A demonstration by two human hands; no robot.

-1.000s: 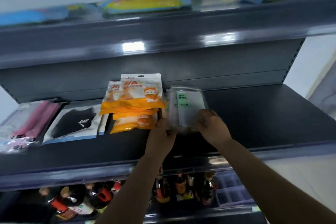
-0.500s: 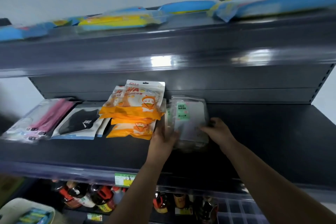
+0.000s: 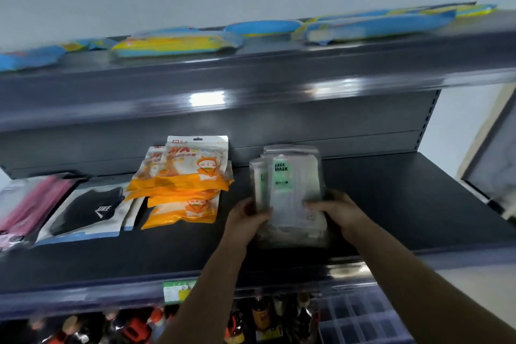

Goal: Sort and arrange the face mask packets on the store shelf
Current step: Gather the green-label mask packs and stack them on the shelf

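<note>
Apparently both hands, left hand (image 3: 245, 218) and right hand (image 3: 339, 211), grip clear packets (image 3: 290, 190).

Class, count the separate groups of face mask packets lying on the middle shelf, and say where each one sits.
4: pink packets far left, black mask packet next, orange stack centre, clear stack held by both hands. Packets underneath may be hidden.

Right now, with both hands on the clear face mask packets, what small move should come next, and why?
Probably square the clear packets into one even stack. They are fanned out, with edges stepping off to the left, while the left hand and right hand hold the stack from either side. The orange packets sit close on the left, so keep a gap.
</note>
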